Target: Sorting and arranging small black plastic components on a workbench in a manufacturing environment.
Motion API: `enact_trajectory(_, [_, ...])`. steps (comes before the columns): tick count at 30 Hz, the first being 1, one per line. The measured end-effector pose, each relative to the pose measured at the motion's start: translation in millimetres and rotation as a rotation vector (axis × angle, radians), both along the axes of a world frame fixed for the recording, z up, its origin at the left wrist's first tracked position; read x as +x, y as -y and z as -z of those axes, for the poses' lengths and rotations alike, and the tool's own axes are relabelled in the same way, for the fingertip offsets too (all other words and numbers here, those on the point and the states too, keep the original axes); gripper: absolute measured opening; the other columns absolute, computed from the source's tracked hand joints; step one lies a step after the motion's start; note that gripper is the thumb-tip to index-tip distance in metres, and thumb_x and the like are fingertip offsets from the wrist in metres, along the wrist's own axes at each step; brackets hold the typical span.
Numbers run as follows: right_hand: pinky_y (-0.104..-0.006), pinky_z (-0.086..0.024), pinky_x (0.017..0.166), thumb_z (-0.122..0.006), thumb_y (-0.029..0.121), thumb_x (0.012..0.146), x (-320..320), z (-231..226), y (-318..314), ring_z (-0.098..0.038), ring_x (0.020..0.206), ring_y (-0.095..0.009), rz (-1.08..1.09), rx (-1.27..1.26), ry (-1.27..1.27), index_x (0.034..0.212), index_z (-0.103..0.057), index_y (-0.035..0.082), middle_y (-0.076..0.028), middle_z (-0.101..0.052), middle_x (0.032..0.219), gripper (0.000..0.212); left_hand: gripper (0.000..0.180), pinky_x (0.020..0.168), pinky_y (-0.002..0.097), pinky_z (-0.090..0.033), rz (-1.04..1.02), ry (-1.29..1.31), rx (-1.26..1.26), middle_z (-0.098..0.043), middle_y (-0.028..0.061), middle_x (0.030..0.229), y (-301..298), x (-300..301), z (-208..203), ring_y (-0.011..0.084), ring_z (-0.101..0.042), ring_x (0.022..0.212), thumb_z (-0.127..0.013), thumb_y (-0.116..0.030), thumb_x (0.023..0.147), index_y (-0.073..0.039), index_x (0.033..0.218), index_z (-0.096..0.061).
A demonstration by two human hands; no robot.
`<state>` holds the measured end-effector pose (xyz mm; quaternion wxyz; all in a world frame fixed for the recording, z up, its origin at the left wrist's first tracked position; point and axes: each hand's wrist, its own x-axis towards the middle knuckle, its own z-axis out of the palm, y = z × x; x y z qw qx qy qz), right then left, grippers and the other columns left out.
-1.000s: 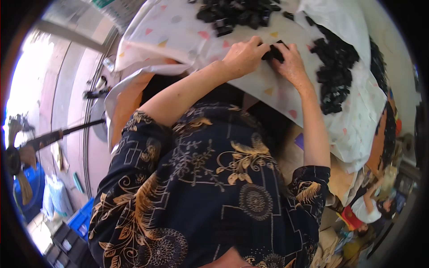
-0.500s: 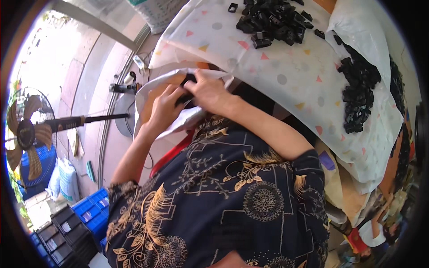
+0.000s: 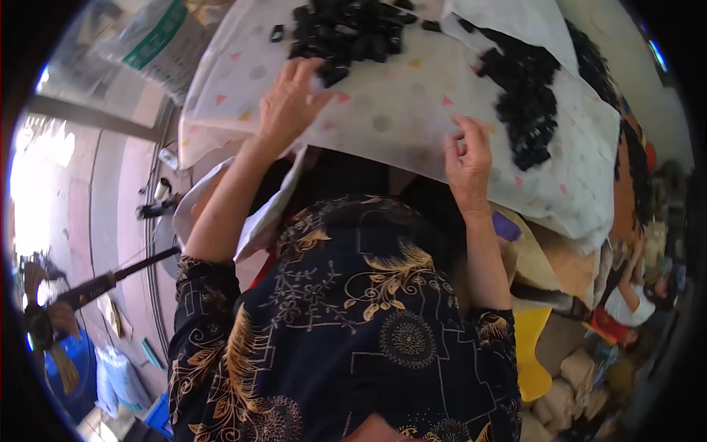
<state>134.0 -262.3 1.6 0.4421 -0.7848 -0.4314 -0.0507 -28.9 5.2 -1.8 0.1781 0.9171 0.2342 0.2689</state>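
Note:
My left hand [image 3: 289, 107] reaches over the tabletop with its fingers apart, right beside the near edge of a heap of small black plastic parts [image 3: 346, 33]. Nothing shows in its grasp. My right hand [image 3: 469, 166] hovers over the table's near edge, left of a second pile of black parts [image 3: 526, 110]. Its fingers are loosely bent and apart, and I see nothing between them. Under both piles lies a white cloth [image 3: 412, 81] patterned with coloured triangles and grey dots. Slight blur softens the fingers and the parts.
A pale open bag [image 3: 272, 206] hangs below my left forearm. Stuffed sacks [image 3: 158, 48] stand at the far left, and a fan [image 3: 44, 317] at the near left. White sheeting [image 3: 508, 26] lies behind the right pile. Another person [image 3: 630, 302] is at the lower right.
Both hands have left the pale bag, where they were together around a black part. My left moved up to the heap, my right across to the right. The view has shifted to the right.

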Motion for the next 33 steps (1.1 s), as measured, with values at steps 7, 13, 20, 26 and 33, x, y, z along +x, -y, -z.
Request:
enact_trajectory(7, [-0.0421,-0.051,0.079,-0.069,0.012,0.086,68,17,105,-0.060,0.093,-0.033,0.519,-0.207,0.118,0.127,-0.056,0.006,-0.016,-0.057,0.110,0.043,0.027,0.090,0.0400,-0.047,-0.021,-0.107,0.027,-0.065,0.0039,0.114,-25,57,14,0.0268,-0.060,0.104,-0.061,-0.028,0.092,-0.015,0.116,-0.063])
enact_trajectory(13, [-0.0440,-0.051,0.081,-0.071,0.028,0.087,89,11,80,-0.060,0.096,-0.034,0.523,-0.403,0.277,0.115,-0.063,0.009,-0.011,-0.058,0.107,0.036,0.024,0.086,0.0406,-0.049,0.044,0.001,0.104,-0.070,0.0035,0.102,-34,66,19,0.0277,-0.062,0.098,-0.064,-0.022,0.089,-0.015,0.112,-0.064])
enact_trajectory(20, [-0.0434,-0.051,0.074,-0.073,0.018,0.081,104,10,55,-0.059,0.091,-0.030,0.337,-0.525,0.502,0.090,-0.060,0.010,-0.008,-0.056,0.094,0.018,0.025,0.084,0.0418,-0.049,0.077,0.129,0.045,-0.072,0.0059,0.092,-36,72,27,0.0293,-0.063,0.094,-0.069,-0.018,0.085,-0.011,0.108,-0.066])
enact_trajectory(26, [-0.0443,-0.051,0.075,-0.069,0.012,0.084,107,10,29,-0.059,0.094,-0.030,0.207,-0.549,0.610,0.092,-0.060,0.011,-0.008,-0.056,0.094,0.012,0.024,0.085,0.0376,-0.049,0.094,0.150,-0.011,-0.071,0.0048,0.090,-31,67,15,0.0241,-0.063,0.092,-0.069,-0.017,0.086,-0.010,0.109,-0.065])
enact_trajectory(33, [-0.0438,-0.051,0.075,-0.065,0.010,0.085,87,14,8,-0.062,0.090,-0.034,0.102,-0.405,0.329,0.103,-0.063,0.011,-0.011,-0.058,0.096,0.018,0.020,0.064,0.0262,-0.051,0.236,0.264,-0.706,-0.068,0.0026,0.087,25,71,-2,0.0100,-0.063,0.072,-0.069,-0.013,0.091,-0.006,0.109,-0.064])
